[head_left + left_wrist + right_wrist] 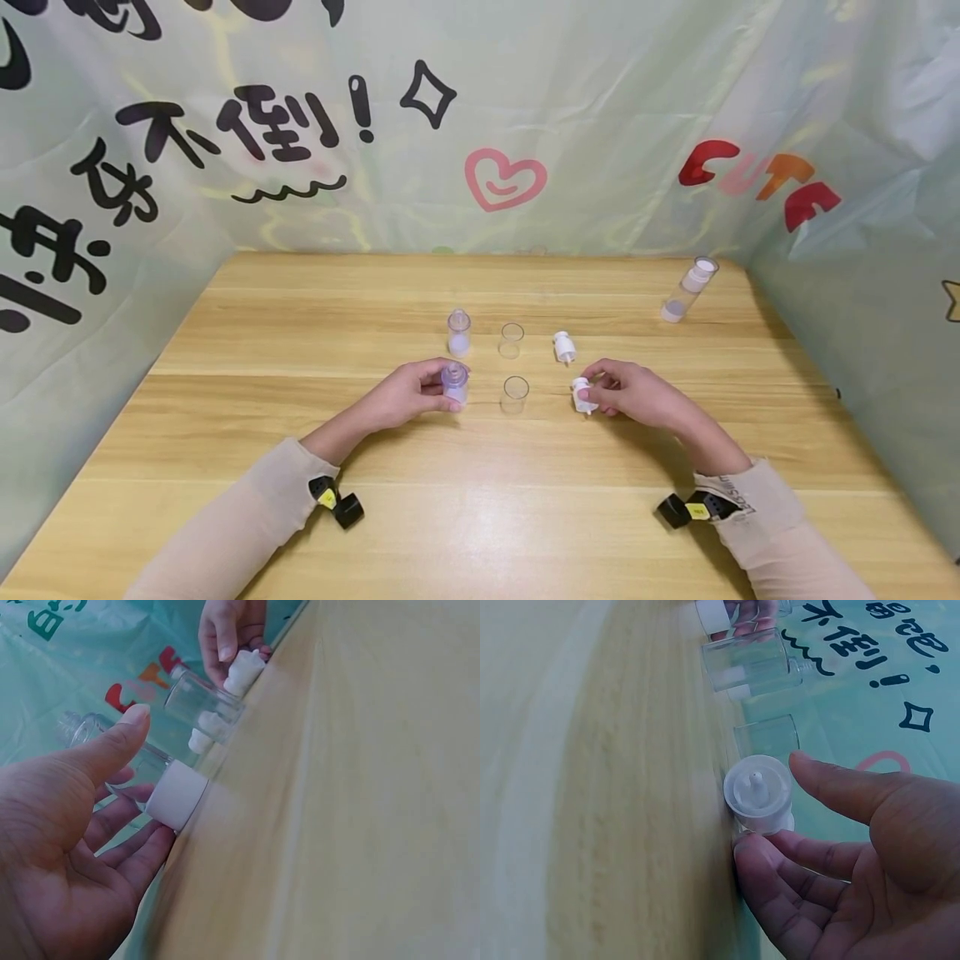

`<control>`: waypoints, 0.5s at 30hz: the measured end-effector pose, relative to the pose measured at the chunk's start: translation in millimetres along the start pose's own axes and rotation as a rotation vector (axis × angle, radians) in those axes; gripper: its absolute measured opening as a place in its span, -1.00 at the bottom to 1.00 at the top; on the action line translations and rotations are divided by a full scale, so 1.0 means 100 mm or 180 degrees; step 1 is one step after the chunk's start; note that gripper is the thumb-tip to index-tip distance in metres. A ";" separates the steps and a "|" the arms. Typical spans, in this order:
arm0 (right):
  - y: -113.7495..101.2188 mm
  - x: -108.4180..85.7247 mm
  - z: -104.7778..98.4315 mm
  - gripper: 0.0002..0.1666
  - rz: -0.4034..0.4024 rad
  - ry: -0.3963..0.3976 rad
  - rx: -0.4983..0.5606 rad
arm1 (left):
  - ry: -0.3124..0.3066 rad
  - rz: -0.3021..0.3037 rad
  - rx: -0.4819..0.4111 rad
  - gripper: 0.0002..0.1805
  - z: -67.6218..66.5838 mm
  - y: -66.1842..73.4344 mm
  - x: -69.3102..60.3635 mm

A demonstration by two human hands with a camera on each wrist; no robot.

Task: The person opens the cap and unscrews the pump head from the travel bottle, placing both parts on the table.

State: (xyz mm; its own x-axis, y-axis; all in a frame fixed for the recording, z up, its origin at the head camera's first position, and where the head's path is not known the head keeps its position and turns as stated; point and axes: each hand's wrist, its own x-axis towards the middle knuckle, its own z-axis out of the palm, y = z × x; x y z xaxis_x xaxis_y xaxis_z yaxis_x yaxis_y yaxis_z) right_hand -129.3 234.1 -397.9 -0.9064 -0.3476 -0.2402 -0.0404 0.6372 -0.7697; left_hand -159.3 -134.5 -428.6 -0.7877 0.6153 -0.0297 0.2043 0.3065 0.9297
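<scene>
My left hand [408,392] has its thumb and fingers curled round a small clear bottle [453,382] standing upright on the table. In the left wrist view this bottle shows a white base [177,795] and a threaded neck. On the other side, my right hand [637,393] holds a white pump head [582,395] between thumb and fingers, at the tabletop. The right wrist view shows the pump head's round end [757,787] facing the camera. Between the hands stands a clear open cap [514,395].
Behind the left hand is a second clear bottle [459,333]. A second clear cap [512,342] and another white pump head [564,347] stand in the same back row. One assembled pump bottle [688,290] stands far right, near the printed curtain [600,100] behind the wooden table [480,508].
</scene>
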 end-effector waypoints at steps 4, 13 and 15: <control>-0.01 -0.01 0.00 -0.50 0.0022 0.0007 0.0003 | -0.0041 0.0025 -0.0007 -0.37 -0.01 -0.01 -0.01; 0.00 -0.02 -0.01 -0.50 0.0022 0.0057 -0.0003 | -0.0058 -0.0027 0.0088 -0.35 -0.06 0.03 -0.02; 0.01 -0.03 -0.02 -0.50 0.0022 0.0100 -0.0055 | -0.0040 -0.0037 0.0136 -0.35 -0.07 0.03 -0.02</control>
State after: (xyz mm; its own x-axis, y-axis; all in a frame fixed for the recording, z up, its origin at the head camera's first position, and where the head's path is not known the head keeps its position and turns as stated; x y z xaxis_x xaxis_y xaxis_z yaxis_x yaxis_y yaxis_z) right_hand -127.6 237.1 -396.9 -0.9195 -0.3213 -0.2265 -0.0410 0.6514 -0.7576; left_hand -161.2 -139.5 -422.8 -0.7828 0.6206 -0.0454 0.2200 0.3442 0.9128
